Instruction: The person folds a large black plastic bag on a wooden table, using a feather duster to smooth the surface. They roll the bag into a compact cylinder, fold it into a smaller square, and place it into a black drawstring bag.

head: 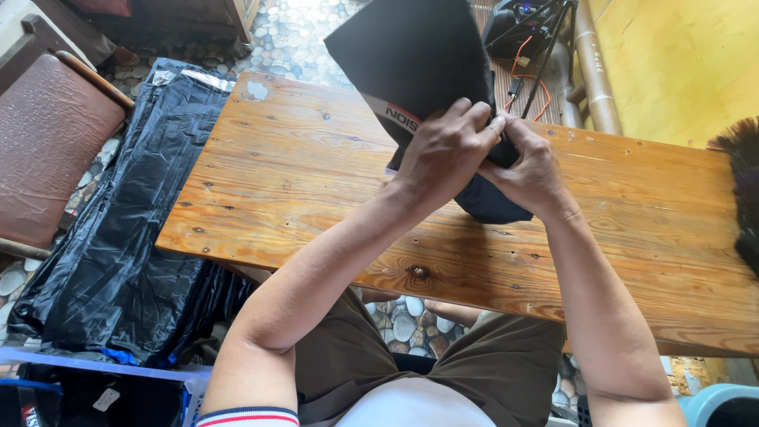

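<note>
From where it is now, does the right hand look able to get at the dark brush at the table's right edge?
Probably yes, but not freely: the right hand and left hand both grip the black garment. The wooden table between it and the brush looks unobstructed.

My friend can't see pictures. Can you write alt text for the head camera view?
Seen from above, a person's left hand and right hand grip a black cloth item over a wooden table. Black plastic sheeting lies on the pebble floor to the left.

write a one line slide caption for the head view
Both hands, left hand and right hand, grip a black garment above a wooden table.
</note>
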